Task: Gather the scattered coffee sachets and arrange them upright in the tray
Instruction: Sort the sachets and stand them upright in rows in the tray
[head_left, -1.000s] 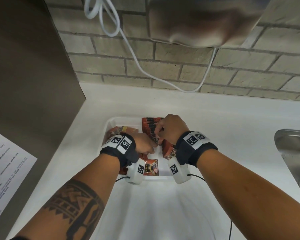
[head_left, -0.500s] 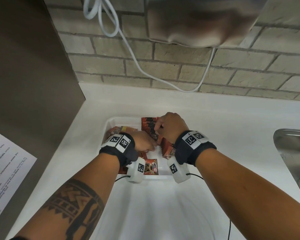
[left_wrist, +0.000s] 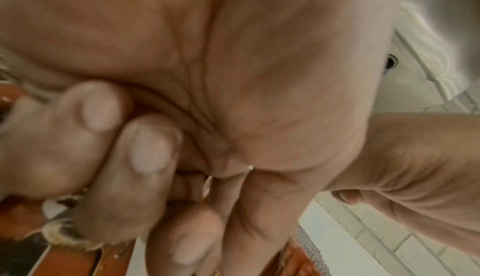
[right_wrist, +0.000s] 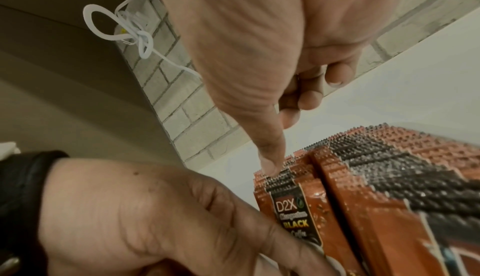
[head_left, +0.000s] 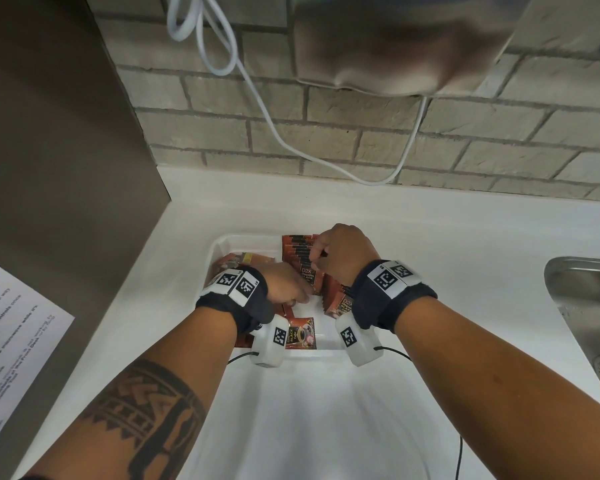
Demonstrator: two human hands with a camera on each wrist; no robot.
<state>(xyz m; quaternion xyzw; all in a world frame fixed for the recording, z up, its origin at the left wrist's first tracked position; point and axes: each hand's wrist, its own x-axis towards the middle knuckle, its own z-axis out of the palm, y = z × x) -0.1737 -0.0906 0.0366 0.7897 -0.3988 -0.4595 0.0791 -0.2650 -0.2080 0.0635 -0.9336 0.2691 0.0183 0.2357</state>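
From the head view I saw both hands in the white tray (head_left: 219, 249) on the desk (head_left: 430, 237), wrists hiding most coffee sachets (head_left: 300, 258); a white cable (head_left: 267, 116) and a sink (head_left: 586, 306) stood around. Little had shifted since a second before.

Left wrist: my left hand (left_wrist: 233, 75) was curled, its hold unclear.

Right wrist: my right hand (right_wrist: 259, 55) had one fingertip (right_wrist: 270, 167) touching the upright sachets' tops, other fingers curled. I couldn't count them.
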